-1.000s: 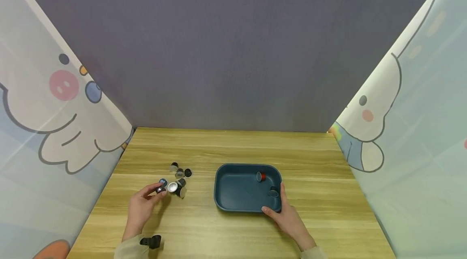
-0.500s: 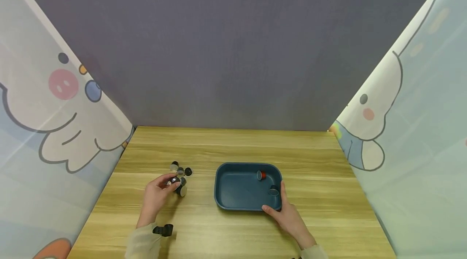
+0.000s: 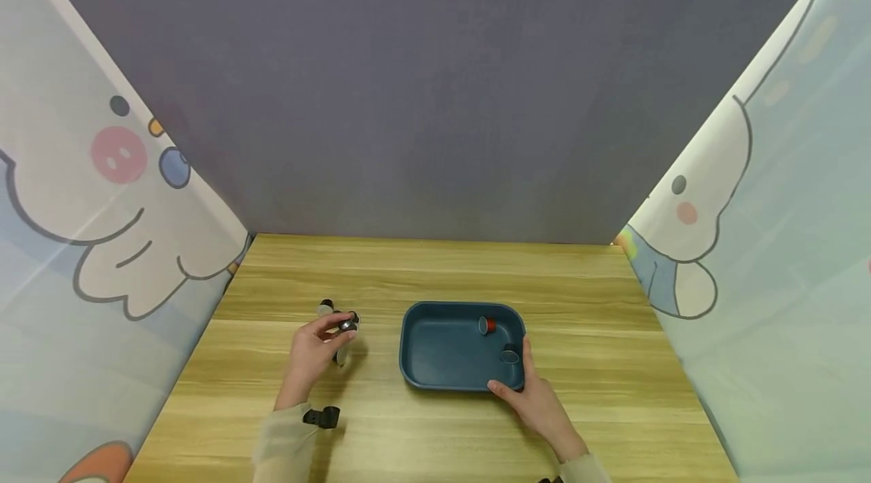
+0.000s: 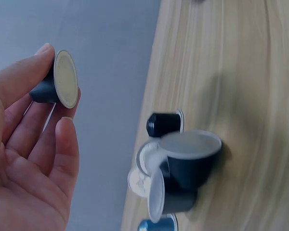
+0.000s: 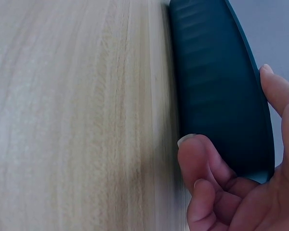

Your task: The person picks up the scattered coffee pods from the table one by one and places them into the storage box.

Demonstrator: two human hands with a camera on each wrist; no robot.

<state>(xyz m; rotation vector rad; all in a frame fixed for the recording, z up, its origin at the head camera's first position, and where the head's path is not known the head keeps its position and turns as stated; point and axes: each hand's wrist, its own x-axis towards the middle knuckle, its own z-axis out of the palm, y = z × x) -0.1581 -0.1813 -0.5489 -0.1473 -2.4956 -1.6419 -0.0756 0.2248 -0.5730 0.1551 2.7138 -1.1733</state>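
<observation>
My left hand (image 3: 314, 353) pinches a dark coffee capsule (image 4: 65, 79) between thumb and fingers, lifted above the table. Below it lies a loose cluster of capsules, partly hidden by the hand in the head view; the left wrist view shows a large dark capsule (image 4: 188, 163), a black one (image 4: 164, 124) and a blue one (image 4: 159, 224). At its near right corner, my right hand (image 3: 540, 404) grips the dark blue tray (image 3: 463, 390), thumb on the rim and fingers along the outer wall. Inside the tray are a red capsule (image 3: 487, 326) and a dark capsule (image 3: 509, 354).
The wooden table (image 3: 612, 362) runs back to a grey wall (image 3: 435, 128). Printed cartoon panels flank it on both sides. Bare wood lies between the capsule cluster and the tray.
My left hand has carried the pinched capsule right and slightly away from me, passing over the cluster. The right hand and the tray have stayed in place.
</observation>
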